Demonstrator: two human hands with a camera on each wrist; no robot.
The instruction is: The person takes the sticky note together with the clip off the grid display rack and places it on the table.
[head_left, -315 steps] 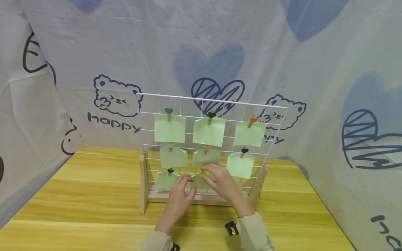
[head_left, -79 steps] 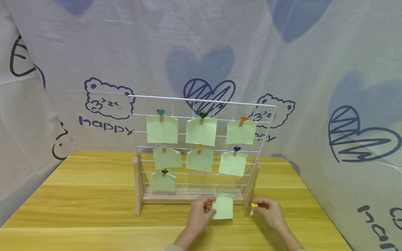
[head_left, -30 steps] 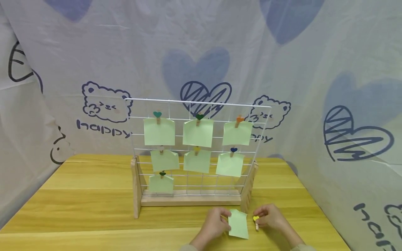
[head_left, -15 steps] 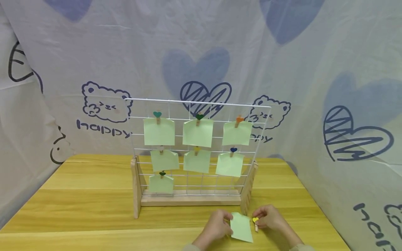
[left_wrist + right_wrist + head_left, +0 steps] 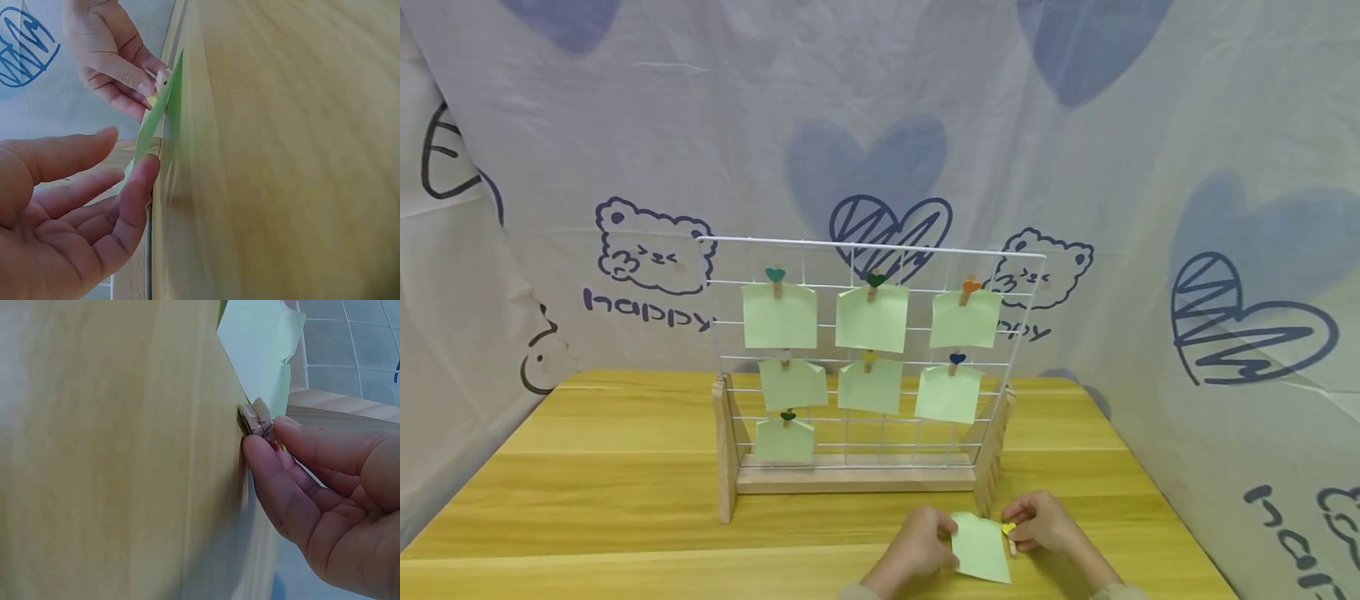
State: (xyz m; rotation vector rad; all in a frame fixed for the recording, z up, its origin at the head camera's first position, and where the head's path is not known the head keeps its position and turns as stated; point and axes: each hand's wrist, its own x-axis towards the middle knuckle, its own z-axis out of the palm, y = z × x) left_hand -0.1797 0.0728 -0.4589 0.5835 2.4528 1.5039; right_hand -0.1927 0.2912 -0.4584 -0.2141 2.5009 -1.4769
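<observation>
A pale green paper note (image 5: 981,547) lies at the front of the wooden table, below the right foot of the wire rack. My left hand (image 5: 921,543) is at the note's left edge. In the left wrist view its thumb stands apart from the fingers (image 5: 145,172), and a fingertip is right at the paper. My right hand (image 5: 1043,523) pinches a small wooden clothespin (image 5: 255,420) between thumb and forefinger, beside the note's right edge. The clothespin carries a yellow heart, partly covered by my fingers in the head view.
Behind the hands stands a white wire grid rack (image 5: 880,244) on a wooden base (image 5: 857,480). Several green notes (image 5: 871,319) hang on it from heart clothespins. A patterned cloth (image 5: 737,125) hangs behind and beside the table (image 5: 587,500).
The note came off the rack's bottom row with the yellow-heart clothespin. Both were brought down to the table's front right. Lately the note shifted slightly right and my left thumb parted from it.
</observation>
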